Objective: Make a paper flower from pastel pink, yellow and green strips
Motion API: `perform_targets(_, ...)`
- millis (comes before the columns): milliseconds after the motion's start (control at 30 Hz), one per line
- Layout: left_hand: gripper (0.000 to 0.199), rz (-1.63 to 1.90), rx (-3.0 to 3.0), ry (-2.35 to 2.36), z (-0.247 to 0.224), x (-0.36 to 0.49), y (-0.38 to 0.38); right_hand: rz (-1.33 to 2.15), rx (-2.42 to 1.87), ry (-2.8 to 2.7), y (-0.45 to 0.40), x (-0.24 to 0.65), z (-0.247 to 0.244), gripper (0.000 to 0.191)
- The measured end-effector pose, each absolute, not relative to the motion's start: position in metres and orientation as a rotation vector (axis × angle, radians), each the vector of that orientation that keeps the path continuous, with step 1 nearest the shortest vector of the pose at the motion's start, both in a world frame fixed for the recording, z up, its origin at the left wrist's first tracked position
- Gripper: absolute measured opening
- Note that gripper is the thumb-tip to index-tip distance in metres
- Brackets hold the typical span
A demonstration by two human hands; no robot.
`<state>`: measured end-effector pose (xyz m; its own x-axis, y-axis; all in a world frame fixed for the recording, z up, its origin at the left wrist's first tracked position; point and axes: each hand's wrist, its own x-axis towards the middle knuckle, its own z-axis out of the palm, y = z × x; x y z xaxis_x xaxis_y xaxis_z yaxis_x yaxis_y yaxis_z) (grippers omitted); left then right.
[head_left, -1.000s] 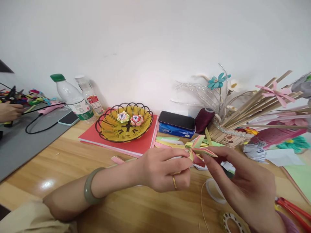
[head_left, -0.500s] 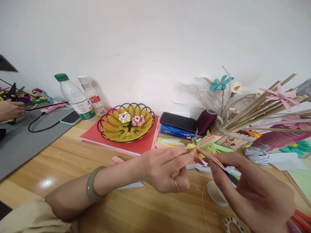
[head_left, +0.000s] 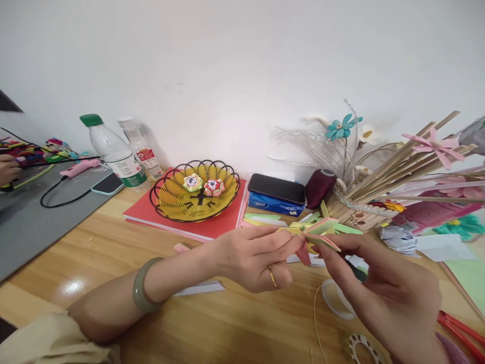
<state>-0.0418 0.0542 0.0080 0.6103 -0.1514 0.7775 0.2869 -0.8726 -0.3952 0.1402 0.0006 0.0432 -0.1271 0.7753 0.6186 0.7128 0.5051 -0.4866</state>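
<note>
A bundle of folded paper strips [head_left: 322,228] in pink, green and yellow is held in the air between both hands. My left hand [head_left: 257,255], with a ring and a bracelet on its arm, pinches the bundle's middle between thumb and fingers. At the right, my right hand [head_left: 382,288] grips one folded end between thumb and forefinger. Loose strips of coloured paper lie on the table behind the hands. Below my right hand stand a spool of cord [head_left: 337,299] and a roll of tape [head_left: 364,349]. The bundle's centre is partly hidden by my left fingertips.
A yellow basket [head_left: 159,194] with two paper flowers rests on a red book [head_left: 138,210]. Behind are two bottles [head_left: 123,162], a phone [head_left: 276,188] on a blue tissue pack and a maroon thread cone [head_left: 320,188]. Red-handled scissors [head_left: 460,331] lie right. Another person's hand [head_left: 8,169] is far left.
The folded ends of the bundle have turned and spread apart more, and my right hand has shifted slightly left. At the far left, the other person's hand has drawn back toward the edge.
</note>
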Motion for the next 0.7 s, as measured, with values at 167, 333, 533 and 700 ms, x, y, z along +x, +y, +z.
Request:
perform_targets(167,0.006,-1.237,-2.347,-0.192,0.011,-0.042,0.055,0.251,-1.259,-1.884,0.009,0.142,0.041,0.007)
perform_targets(333,0.015,-1.377,-2.487,-0.307,0.010,-0.045,0.054,0.282,-1.312,-1.870,0.011,0.143,0.038,0.014)
perform_targets(533,0.009,-1.558,-2.639,-0.526,0.011,-0.044,0.051,0.691,-1.439,-1.893,0.014,0.139,0.038,0.026)
perform_targets(700,0.008,-1.665,-2.737,-0.637,0.015,-0.041,0.048,1.019,-1.393,-1.779,0.018,0.138,0.041,0.030)
